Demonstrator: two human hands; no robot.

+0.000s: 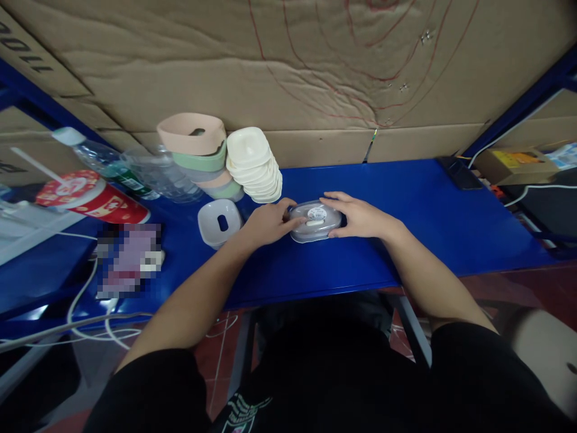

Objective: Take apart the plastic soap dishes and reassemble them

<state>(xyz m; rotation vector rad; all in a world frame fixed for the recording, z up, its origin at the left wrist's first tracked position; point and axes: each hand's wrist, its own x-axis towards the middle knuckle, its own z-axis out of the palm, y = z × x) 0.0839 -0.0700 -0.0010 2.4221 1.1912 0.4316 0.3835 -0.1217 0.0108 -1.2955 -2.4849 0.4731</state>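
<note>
On the blue tabletop, a small oval box with a see-through lid point(306, 231) sits between my hands, with a round white sticker on top. It looks like a soap box. My left hand point(274, 221) grips its left end, the thumb along the near side. Around the right end curls my right hand point(354, 218), fingers on the far edge and thumb at the near edge. Left of my left hand lies a pale grey tray with an oval slot point(210, 222). Behind it stand a stack of pink, green and grey trays point(192, 141) and a leaning stack of cream pieces point(247, 147).
At the left are a red paper cup with a straw point(112, 201), a clear plastic bottle point(97, 156) and white cables point(85, 300). A dark phone-like object point(460, 173) lies at the back right. Cardboard point(315, 90) walls the back; the blue table point(451, 222) ends near my body.
</note>
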